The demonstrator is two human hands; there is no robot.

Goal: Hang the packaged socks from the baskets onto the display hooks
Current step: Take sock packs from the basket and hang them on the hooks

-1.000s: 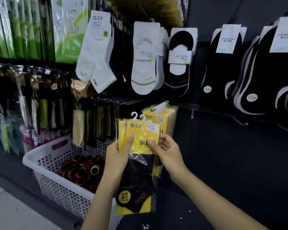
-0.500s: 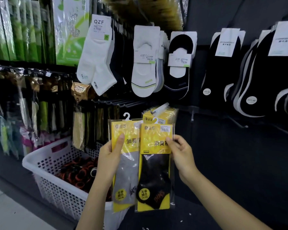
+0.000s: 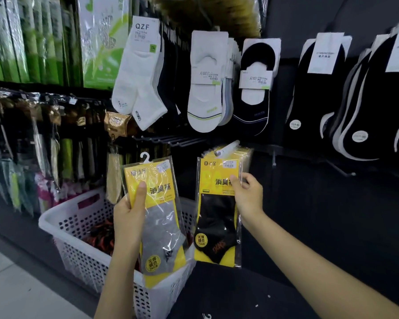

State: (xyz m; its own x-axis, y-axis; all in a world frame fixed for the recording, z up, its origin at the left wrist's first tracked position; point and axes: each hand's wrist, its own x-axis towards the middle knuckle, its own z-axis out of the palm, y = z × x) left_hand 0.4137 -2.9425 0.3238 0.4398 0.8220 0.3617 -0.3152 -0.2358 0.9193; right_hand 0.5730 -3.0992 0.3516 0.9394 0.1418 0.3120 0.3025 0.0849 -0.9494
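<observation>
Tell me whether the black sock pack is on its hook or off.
Cannot tell. The black sock pack sits flush against the hung yellow stack, but its hanger is hidden and the right hand grips it.

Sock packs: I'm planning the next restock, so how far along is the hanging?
Done: a stack of yellow packs hangs on one hook. In hand: the right hand holds the black-sock pack at that stack; the left hand holds the grey-sock pack, unhung. Left: the white basket holds more items.
</observation>
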